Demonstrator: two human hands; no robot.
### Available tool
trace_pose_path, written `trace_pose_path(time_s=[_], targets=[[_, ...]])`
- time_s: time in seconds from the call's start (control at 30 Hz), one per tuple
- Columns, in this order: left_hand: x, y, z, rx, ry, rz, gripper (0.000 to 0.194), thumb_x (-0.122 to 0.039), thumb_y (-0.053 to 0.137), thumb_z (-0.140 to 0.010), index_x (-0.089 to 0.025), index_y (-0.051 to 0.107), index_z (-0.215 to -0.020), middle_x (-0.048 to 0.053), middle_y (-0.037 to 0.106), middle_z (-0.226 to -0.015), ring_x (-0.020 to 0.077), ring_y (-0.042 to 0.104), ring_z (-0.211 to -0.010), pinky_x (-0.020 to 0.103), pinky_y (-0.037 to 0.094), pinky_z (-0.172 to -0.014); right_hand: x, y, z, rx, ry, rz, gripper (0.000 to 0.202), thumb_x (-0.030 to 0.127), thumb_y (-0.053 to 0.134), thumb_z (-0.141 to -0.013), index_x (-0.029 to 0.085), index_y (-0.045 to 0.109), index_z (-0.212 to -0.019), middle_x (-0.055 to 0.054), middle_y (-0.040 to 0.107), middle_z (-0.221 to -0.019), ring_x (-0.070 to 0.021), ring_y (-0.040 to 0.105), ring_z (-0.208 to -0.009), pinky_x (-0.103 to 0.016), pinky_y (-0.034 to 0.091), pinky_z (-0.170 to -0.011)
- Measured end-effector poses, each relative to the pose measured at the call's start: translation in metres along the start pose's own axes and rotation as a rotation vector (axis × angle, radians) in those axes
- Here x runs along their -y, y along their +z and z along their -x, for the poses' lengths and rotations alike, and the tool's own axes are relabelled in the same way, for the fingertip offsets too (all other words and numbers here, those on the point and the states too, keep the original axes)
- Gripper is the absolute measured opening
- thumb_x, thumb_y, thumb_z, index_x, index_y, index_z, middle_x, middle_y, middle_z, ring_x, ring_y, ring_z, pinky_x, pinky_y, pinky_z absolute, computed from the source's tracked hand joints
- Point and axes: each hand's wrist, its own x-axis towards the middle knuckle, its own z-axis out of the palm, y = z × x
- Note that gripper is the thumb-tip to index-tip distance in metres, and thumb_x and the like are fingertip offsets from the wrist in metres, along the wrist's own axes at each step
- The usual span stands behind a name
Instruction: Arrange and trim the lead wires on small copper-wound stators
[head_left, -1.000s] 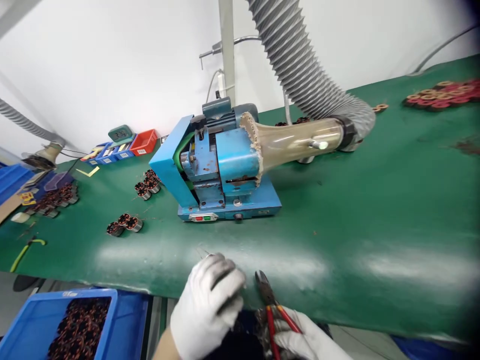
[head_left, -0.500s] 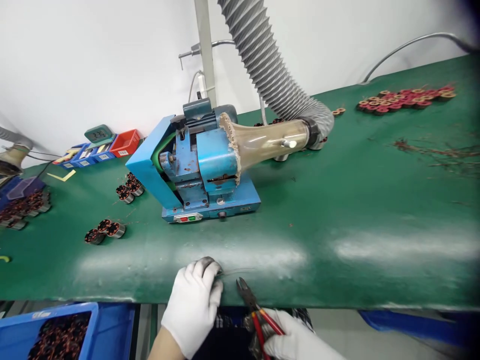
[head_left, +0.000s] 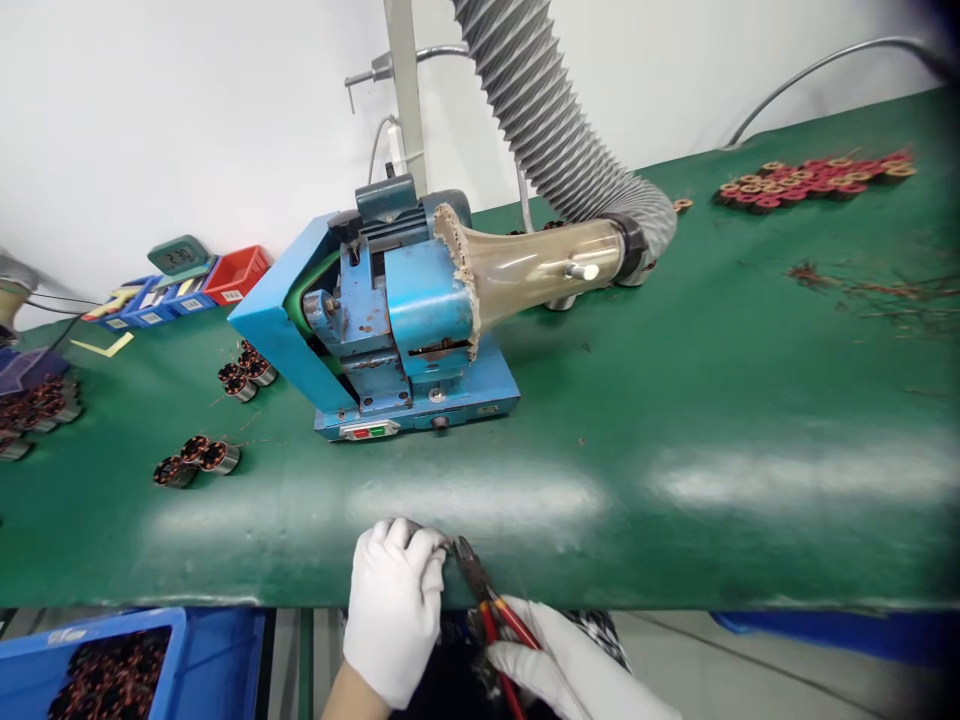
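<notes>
My left hand (head_left: 396, 610), in a white glove, is curled at the front edge of the green bench. Its fingers wrap round something that the glove hides. My right hand (head_left: 551, 655), also gloved in white, grips the red-handled diagonal cutters (head_left: 489, 600). Their dark jaws point up and left, close beside my left fingertips. Beyond my hands stands a blue belt-driven machine (head_left: 427, 300). To its left, a small group of wound motor stators (head_left: 196, 458) rests on the bench, with another cluster of stators (head_left: 247, 372) behind.
A grey ribbed hose (head_left: 555, 120) joins the machine's clear funnel (head_left: 540, 265). Red-sided rings (head_left: 814, 185) and loose wire scraps (head_left: 885, 290) lie at right. A blue crate (head_left: 176, 650) of copper-wound parts stands below the bench, lower left. Small bins (head_left: 236, 275) line the back left.
The cutters have moved up and left, bringing their jaws to my left fingertips. My left hand has shifted slightly right. The view has tilted a little.
</notes>
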Motion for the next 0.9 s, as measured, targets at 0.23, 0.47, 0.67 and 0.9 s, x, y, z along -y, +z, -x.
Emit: trace_pose_path(time_s=[0.23, 0.47, 0.67, 0.9], targets=[[0.001, 0.002, 0.000, -0.050, 0.021, 0.008, 0.021, -0.014, 0.040, -0.084, -0.024, 0.057, -0.093, 0.004, 0.055, -0.085, 0.0219, 0.047, -0.081, 0.037, 0.036, -0.073, 0.015, 0.011, -0.003, -0.039, 0.022, -0.031, 0.027, 0.038, 0.050, -0.076, 0.014, 0.055, -0.086, -0.008, 0.061, -0.087, -0.0249, 0.054, -0.086, -0.036, 0.042, -0.081], [0.001, 0.003, 0.002, -0.051, 0.025, 0.014, 0.022, -0.015, 0.040, -0.084, -0.024, 0.057, -0.095, 0.004, 0.055, -0.086, 0.0221, 0.047, -0.082, 0.038, 0.037, -0.075, 0.002, 0.017, -0.004, -0.213, 0.061, -0.077, 0.035, 0.047, 0.058, -0.073, 0.017, 0.059, -0.091, -0.006, 0.061, -0.092, -0.0252, 0.053, -0.096, -0.033, 0.040, -0.090], [0.008, 0.001, 0.000, -0.035, 0.029, 0.005, 0.022, -0.018, 0.038, -0.086, -0.024, 0.058, -0.095, 0.004, 0.056, -0.086, 0.0227, 0.049, -0.082, 0.040, 0.039, -0.074, 0.006, 0.016, -0.011, 0.000, 0.081, -0.418, 0.037, 0.047, 0.068, -0.067, 0.016, 0.058, -0.084, -0.004, 0.061, -0.076, -0.0193, 0.058, -0.076, -0.030, 0.046, -0.071], [0.050, -0.017, -0.009, -0.120, -0.209, 0.031, 0.045, -0.040, 0.055, -0.077, -0.021, 0.046, -0.117, 0.008, 0.058, -0.110, 0.0241, 0.056, -0.097, 0.040, 0.044, -0.087, 0.030, -0.011, -0.044, 0.229, -0.052, -1.186, 0.023, 0.027, 0.073, -0.068, 0.016, 0.060, -0.083, -0.005, 0.066, -0.082, -0.0192, 0.062, -0.083, -0.035, 0.047, -0.081]])
